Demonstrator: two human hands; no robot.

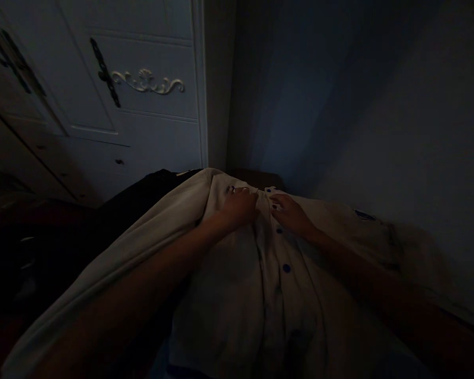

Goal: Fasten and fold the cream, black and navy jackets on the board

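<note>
A pale jacket (229,279) with dark blue round buttons down its front lies spread before me, sleeves reaching out to both sides. My left hand (243,206) is closed on the front panel near the collar, its fingers curled over the cloth. Just across the front opening, my right hand (291,213) pinches the buttoned edge close to the top. One blue button (279,231) shows below the right fingers, and another sits lower on the same strip. The light is dim, so the fingertips are hard to make out.
A white wardrobe (158,137) with dark handles and a carved scroll ornament stands behind to the left. A plain wall (379,131) rises at the right. Dark cloth (142,192) lies beside the jacket's left sleeve. The far left is too dark to read.
</note>
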